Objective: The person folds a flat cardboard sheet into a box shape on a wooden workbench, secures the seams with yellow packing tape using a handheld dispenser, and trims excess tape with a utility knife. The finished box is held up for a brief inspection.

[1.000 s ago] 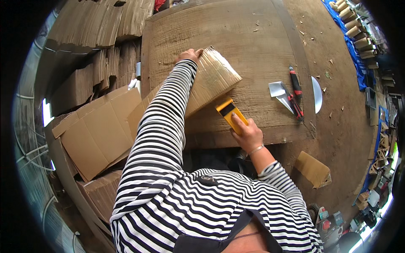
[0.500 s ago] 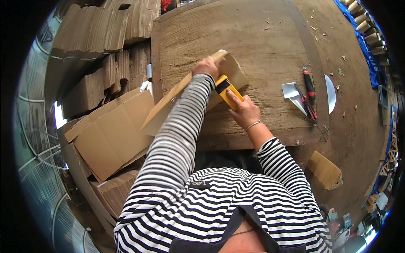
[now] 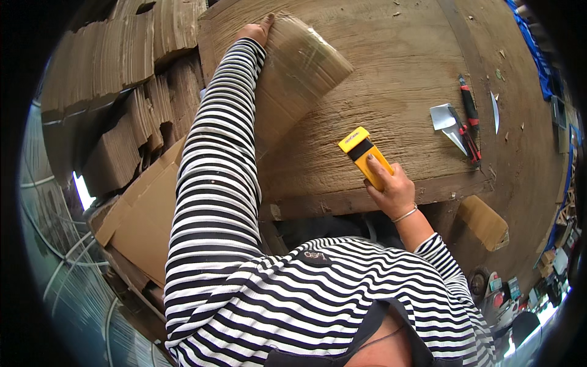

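Head view: left hand [image 3: 255, 30] outstretched on cardboard [image 3: 293, 79].

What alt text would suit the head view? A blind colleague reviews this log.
A person in a striped top presses the left hand on a flattened cardboard piece lying on a wooden table, while the right hand holds a yellow utility knife. Red-handled tools lie to the right, stacked cardboard to the left.

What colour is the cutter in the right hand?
Yellow with a black band, clearest in the head view: cutter in right hand.
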`<action>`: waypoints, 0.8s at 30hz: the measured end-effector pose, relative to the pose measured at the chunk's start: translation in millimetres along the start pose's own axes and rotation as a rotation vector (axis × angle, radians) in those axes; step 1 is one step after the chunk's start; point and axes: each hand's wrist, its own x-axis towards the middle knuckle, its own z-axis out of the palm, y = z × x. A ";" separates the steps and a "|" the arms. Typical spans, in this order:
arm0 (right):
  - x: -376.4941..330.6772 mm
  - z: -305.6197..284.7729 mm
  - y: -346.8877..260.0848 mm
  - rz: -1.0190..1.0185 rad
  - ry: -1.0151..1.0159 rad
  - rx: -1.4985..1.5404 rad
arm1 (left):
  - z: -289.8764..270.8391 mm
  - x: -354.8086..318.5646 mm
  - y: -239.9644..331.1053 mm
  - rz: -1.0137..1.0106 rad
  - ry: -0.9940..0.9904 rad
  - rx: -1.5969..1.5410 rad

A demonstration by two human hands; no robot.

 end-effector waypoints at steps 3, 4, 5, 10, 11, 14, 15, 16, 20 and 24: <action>11.7 5.3 -8.8 -0.012 -0.003 -0.014 | 5.4 21.3 -21.0 -0.033 -0.013 -0.050; 20.8 7.9 -12.9 -0.018 -0.006 -0.022 | 8.1 25.8 -26.3 -0.030 -0.028 -0.045; 34.8 19.1 -10.4 0.027 -0.063 -0.057 | 9.1 27.0 -20.4 -0.043 -0.040 -0.053; 176.7 44.4 -35.9 0.153 -0.331 -0.225 | 1.0 18.1 5.0 -0.065 -0.082 0.036; 191.1 44.7 -29.9 0.215 -0.458 -0.309 | -2.2 10.2 20.1 -0.034 -0.093 -0.001; 160.4 11.2 -36.3 0.274 -0.450 -0.265 | 6.5 -4.3 7.1 -0.011 -0.143 -0.090; 133.0 9.4 -23.5 0.249 -0.350 -0.238 | 4.7 -18.4 7.9 0.012 -0.171 -0.195; 109.6 -3.0 -18.9 0.281 -0.356 -0.187 | 19.3 -17.2 -8.5 0.135 -0.164 -0.156; -20.8 -27.6 39.4 0.440 -0.272 -0.182 | 67.7 -59.3 18.7 0.428 -0.314 -0.272; -104.7 -57.3 56.8 0.528 -0.271 -0.174 | 68.1 -200.4 112.2 0.168 0.000 0.012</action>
